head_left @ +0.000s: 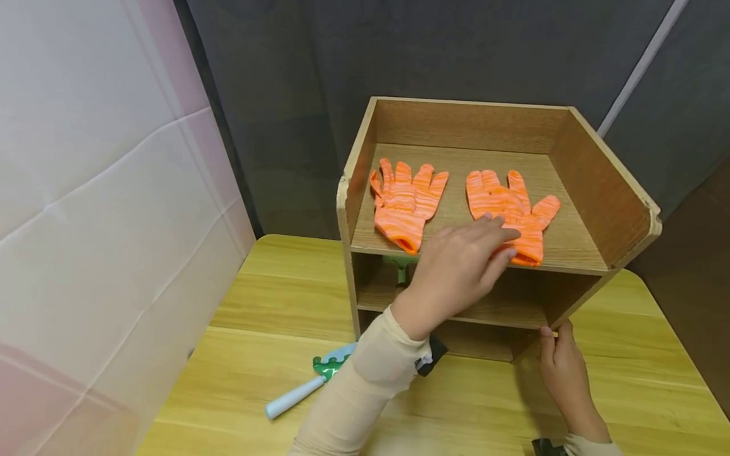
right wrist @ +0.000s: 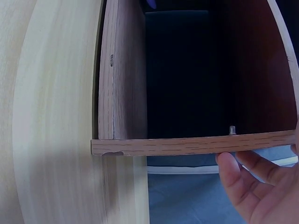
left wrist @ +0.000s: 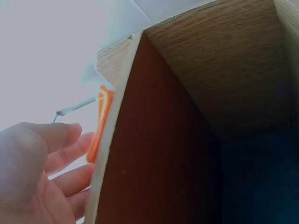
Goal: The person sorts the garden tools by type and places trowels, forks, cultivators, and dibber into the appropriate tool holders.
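An orange striped knit glove [head_left: 502,202] lies flat on the top board of a wooden shelf unit [head_left: 473,136]. My left hand [head_left: 462,263] reaches over the unit's front edge, its fingers resting on that glove's cuff end. In the left wrist view the glove [left wrist: 101,123] shows edge-on beyond the fingers, with the thumb apart from it. To its left lies a second matching glove [head_left: 405,206], fingers spread toward the back. At the unit's lower right, my right hand [head_left: 567,373] touches the side panel [right wrist: 187,145]; its thumb and fingertips rest along the outer side.
A green tool head [head_left: 401,267] stands in the middle compartment, partly hidden by my left hand. On the yellow wood-grain table [head_left: 245,373], a tool with a light blue handle [head_left: 293,398] lies beside a green toothed piece [head_left: 327,367]. A dark curtain [head_left: 274,126] hangs behind.
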`<act>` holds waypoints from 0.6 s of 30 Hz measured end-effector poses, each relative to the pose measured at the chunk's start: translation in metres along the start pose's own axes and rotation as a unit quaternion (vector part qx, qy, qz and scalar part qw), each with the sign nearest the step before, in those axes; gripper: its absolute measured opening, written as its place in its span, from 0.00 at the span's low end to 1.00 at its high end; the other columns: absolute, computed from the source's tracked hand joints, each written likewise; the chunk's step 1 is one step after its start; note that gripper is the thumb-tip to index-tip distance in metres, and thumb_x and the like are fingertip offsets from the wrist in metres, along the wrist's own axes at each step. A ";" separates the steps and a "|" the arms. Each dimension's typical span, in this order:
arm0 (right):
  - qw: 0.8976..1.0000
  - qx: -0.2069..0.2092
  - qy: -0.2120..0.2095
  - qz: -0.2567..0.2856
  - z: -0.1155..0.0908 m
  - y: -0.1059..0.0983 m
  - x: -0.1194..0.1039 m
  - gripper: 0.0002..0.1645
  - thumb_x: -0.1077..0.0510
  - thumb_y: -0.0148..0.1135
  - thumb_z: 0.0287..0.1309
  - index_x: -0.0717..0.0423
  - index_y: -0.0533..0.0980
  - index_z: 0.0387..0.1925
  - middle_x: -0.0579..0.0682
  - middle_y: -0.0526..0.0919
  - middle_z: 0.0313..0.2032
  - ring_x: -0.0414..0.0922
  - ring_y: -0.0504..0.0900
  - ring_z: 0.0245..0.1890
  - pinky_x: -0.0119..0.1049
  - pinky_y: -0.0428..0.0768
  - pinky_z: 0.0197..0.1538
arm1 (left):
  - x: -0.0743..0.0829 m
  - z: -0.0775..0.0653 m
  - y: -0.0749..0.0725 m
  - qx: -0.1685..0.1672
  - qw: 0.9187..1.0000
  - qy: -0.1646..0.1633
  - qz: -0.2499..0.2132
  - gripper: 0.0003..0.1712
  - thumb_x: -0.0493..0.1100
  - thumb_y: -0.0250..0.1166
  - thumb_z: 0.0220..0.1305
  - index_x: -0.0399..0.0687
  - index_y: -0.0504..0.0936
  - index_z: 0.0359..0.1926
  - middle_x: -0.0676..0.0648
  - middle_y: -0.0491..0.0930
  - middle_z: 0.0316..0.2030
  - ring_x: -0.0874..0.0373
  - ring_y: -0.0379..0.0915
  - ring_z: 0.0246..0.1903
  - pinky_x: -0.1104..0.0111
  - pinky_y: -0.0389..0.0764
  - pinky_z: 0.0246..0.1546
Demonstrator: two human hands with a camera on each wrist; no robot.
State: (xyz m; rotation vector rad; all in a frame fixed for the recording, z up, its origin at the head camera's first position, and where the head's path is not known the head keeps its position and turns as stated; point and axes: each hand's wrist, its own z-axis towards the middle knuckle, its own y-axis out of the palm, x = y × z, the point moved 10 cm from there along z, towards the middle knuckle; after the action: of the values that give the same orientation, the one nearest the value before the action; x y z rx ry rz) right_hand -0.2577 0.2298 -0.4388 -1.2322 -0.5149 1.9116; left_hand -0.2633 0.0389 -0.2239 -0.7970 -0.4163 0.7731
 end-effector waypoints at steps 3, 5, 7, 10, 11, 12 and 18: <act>1.000 0.000 0.005 -0.001 -0.001 0.000 0.001 0.11 0.59 0.39 0.74 0.67 0.60 0.43 0.58 0.70 0.24 0.45 0.69 0.23 0.38 0.65 0.25 | 0.001 -0.003 -0.006 0.012 0.999 0.007 -0.035 0.17 0.52 0.56 0.70 0.57 0.81 0.54 0.53 0.81 0.55 0.61 0.77 0.56 0.68 0.77 0.55; 1.000 -0.004 0.007 -0.004 0.000 0.000 0.001 0.11 0.59 0.39 0.74 0.66 0.60 0.42 0.57 0.70 0.24 0.42 0.68 0.23 0.36 0.65 0.25 | 0.002 -0.007 -0.013 0.030 0.998 0.018 -0.057 0.16 0.50 0.57 0.69 0.55 0.82 0.53 0.52 0.82 0.54 0.61 0.78 0.55 0.68 0.77 0.55; 1.000 -0.010 0.012 -0.008 0.000 0.001 0.002 0.11 0.58 0.39 0.74 0.65 0.60 0.41 0.56 0.70 0.24 0.40 0.67 0.23 0.34 0.64 0.24 | 0.004 -0.012 -0.020 0.048 0.996 0.032 -0.070 0.15 0.48 0.58 0.69 0.54 0.82 0.53 0.52 0.83 0.52 0.62 0.79 0.53 0.70 0.78 0.51; 1.000 -0.010 0.010 -0.005 0.001 0.000 0.002 0.11 0.59 0.39 0.74 0.66 0.60 0.43 0.59 0.72 0.27 0.45 0.72 0.26 0.37 0.68 0.26 | 0.006 -0.020 -0.032 0.073 0.992 0.049 -0.094 0.14 0.46 0.58 0.69 0.52 0.82 0.51 0.54 0.84 0.48 0.64 0.81 0.49 0.72 0.78 0.47; 1.000 -0.007 0.007 -0.001 0.001 0.000 0.001 0.11 0.59 0.39 0.74 0.67 0.61 0.44 0.61 0.73 0.29 0.50 0.75 0.28 0.41 0.70 0.27 | 0.006 -0.023 -0.036 0.080 0.990 0.053 -0.101 0.14 0.46 0.57 0.69 0.52 0.82 0.51 0.54 0.85 0.48 0.65 0.81 0.48 0.73 0.78 0.47; 1.000 -0.007 0.006 0.001 0.000 0.000 0.001 0.12 0.59 0.39 0.74 0.68 0.61 0.44 0.63 0.73 0.29 0.53 0.76 0.29 0.42 0.71 0.28 | 0.006 -0.025 -0.040 0.088 0.989 0.058 -0.108 0.14 0.45 0.57 0.69 0.52 0.82 0.51 0.55 0.85 0.47 0.65 0.81 0.47 0.74 0.78 0.46; 1.000 -0.007 0.009 0.008 -0.002 0.002 0.001 0.14 0.59 0.38 0.74 0.70 0.61 0.47 0.64 0.73 0.29 0.55 0.75 0.28 0.43 0.70 0.27 | 0.006 -0.042 -0.062 0.121 0.978 0.083 -0.151 0.12 0.41 0.59 0.66 0.48 0.83 0.49 0.54 0.85 0.43 0.64 0.81 0.46 0.75 0.77 0.51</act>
State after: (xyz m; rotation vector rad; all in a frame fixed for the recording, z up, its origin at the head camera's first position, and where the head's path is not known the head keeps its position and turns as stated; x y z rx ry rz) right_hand -0.2570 0.2292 -0.4416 -1.2644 -0.5115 1.9112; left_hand -0.2056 -0.0047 -0.2033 -0.5489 -0.2774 0.4576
